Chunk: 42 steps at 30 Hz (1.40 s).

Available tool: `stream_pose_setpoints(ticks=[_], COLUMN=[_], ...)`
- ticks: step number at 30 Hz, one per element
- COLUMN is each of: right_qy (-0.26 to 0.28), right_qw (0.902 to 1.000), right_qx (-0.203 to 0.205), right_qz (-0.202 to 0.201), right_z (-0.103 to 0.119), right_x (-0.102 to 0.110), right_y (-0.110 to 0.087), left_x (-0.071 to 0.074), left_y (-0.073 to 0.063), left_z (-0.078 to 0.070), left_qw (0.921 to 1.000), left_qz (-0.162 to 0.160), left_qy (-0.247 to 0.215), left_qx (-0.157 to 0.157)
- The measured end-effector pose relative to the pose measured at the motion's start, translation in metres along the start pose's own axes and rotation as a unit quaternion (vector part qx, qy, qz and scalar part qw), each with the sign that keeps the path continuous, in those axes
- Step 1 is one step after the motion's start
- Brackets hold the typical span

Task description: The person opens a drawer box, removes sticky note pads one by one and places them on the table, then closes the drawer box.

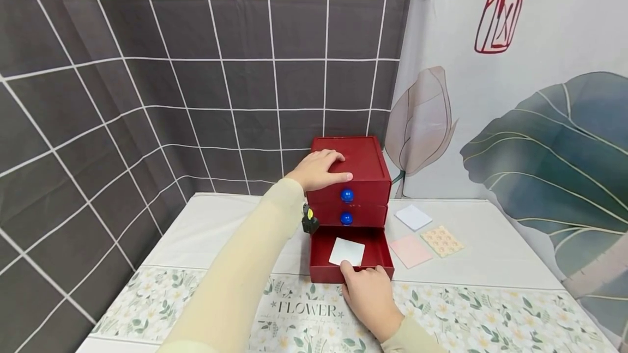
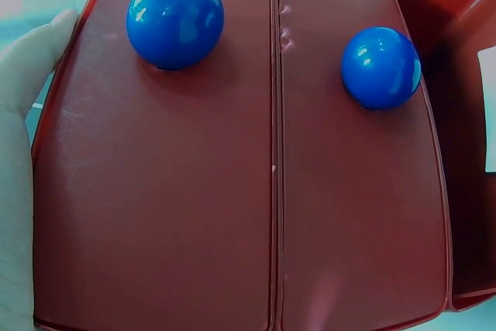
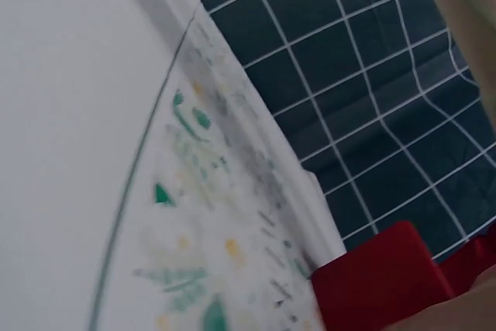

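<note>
A red drawer box (image 1: 353, 151) with blue knobs stands on the table, its bottom drawer (image 1: 320, 244) pulled out. Inside that drawer lies a white square sheet (image 1: 347, 251). My left hand (image 1: 319, 170) rests on the box top near its left front, thumb along the front edge. My right hand (image 1: 371, 296) holds the bottom drawer's front, thumb at the rim; the hand hides any knob there. The two upper drawers are closed, and their upper blue knob (image 2: 175, 21) and lower blue knob (image 2: 381, 68) show large in the left wrist view.
Right of the box lie a white paper stack (image 1: 414, 217), a pink sheet (image 1: 411, 250) and a patterned sheet (image 1: 442, 241). A flower-print cloth (image 1: 490, 309) covers the table front. A dark checked curtain (image 1: 235, 86) hangs behind and left.
</note>
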State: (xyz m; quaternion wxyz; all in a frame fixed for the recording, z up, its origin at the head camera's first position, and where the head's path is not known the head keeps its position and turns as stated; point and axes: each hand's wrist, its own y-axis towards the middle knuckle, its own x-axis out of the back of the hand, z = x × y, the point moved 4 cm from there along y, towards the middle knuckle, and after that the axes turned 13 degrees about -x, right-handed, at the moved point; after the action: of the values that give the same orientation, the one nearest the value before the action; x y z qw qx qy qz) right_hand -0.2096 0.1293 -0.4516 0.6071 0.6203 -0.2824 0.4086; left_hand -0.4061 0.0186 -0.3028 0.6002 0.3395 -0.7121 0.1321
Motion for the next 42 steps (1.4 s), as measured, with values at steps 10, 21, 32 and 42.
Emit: stream_pose_setpoints(ticks=[10, 21, 32, 42], right_qy=[0.101, 0.151, 0.017, -0.012], right_qw=[0.9935, 0.9433, 0.9606, 0.9614], right_qx=[0.028, 0.089, 0.104, 0.174], right_qz=[0.044, 0.282, 0.257, 0.213], right_z=[-0.013, -0.032, -0.033, -0.031], right_x=[0.027, -0.016, -0.04, -0.038], right_y=[0.04, 0.087, 0.089, 0.089], left_x=[-0.001, -0.002, 0.0, 0.001], left_y=[-0.001, -0.003, -0.001, -0.001], left_z=[0.001, 0.003, 0.0, 0.0], left_qw=[1.0, 1.0, 1.0, 1.0], left_qz=[-0.001, 0.001, -0.002, -0.002], left_qy=[-0.001, -0.005, -0.001, 0.002], left_qx=[-0.003, 0.002, -0.005, -0.003])
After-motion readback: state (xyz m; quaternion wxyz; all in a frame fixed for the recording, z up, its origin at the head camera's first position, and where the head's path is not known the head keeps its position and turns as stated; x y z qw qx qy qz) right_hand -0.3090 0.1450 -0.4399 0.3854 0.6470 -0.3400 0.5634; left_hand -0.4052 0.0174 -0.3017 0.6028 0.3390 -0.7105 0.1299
